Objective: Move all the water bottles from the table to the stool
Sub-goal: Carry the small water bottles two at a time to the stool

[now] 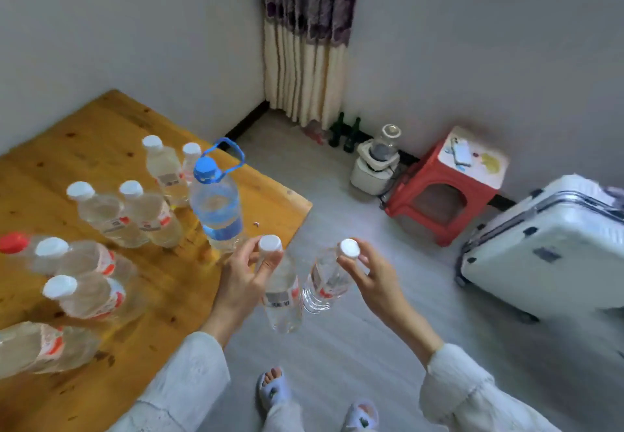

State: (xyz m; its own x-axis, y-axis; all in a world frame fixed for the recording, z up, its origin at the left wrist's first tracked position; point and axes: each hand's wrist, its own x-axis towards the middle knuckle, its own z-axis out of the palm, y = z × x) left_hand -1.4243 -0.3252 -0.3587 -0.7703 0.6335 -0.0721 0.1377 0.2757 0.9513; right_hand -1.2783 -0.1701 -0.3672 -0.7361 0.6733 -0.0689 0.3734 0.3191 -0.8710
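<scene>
My left hand (243, 281) grips a clear white-capped water bottle (282, 300) by its neck, hanging just past the table's corner. My right hand (373, 278) holds a second white-capped bottle (325, 283) by its cap, tilted, over the floor. Several more white-capped bottles (101, 212) stand on the wooden table (101, 141), along with a large blue-capped bottle (217, 207) with a blue handle and a red-capped bottle (15, 244) at the left edge. The red stool (439, 191) with a pale patterned top stands by the right wall, with nothing on it that I can tell to be a bottle.
A white suitcase (547, 249) lies on the floor right of the stool. A white appliance with a glass jar (376, 161) sits left of the stool, and dark green glass bottles (344, 132) stand by the curtain (305, 43). My slippered feet (273, 387) are on the grey floor.
</scene>
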